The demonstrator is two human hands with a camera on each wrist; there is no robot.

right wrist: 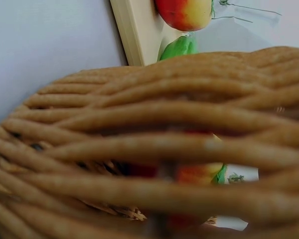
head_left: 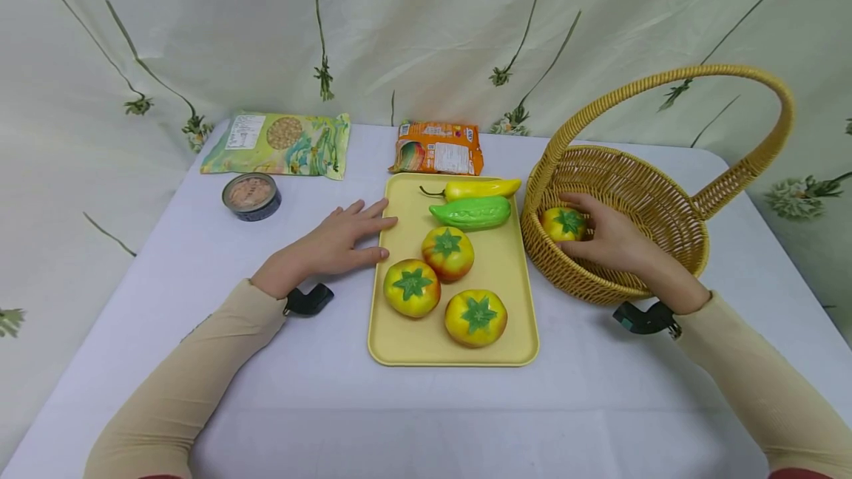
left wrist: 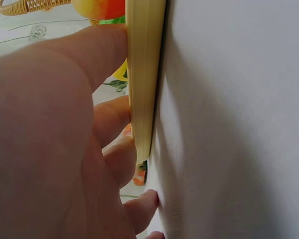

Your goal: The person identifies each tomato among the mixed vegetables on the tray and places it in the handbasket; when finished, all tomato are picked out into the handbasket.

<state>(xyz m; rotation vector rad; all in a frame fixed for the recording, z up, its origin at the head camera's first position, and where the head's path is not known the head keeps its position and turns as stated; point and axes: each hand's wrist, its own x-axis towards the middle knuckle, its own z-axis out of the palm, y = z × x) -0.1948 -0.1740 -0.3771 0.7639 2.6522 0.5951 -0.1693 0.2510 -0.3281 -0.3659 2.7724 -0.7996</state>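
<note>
My right hand (head_left: 615,239) reaches into the wicker basket (head_left: 672,202), its thumb and fingers round a yellow-red tomato (head_left: 558,223) with a green star-shaped top. In the right wrist view the basket's woven wall (right wrist: 154,114) hides that hand, and red and yellow show through the gaps. On the left, my left hand (head_left: 339,242) has its fingers spread, with thumb and fingertips touching the rim of the yellow tray (left wrist: 144,74). On the tray lie three similar tomatoes (head_left: 476,318), a green pepper (head_left: 471,213) and a yellow pepper (head_left: 482,188).
Behind the tray lies an orange snack packet (head_left: 435,148). A green-yellow bag (head_left: 306,143) and an opened tin (head_left: 251,196) stand at the back left. The basket's tall handle (head_left: 685,74) arches above the right hand. A flowered cloth (head_left: 426,35) hangs behind the white table (head_left: 293,405).
</note>
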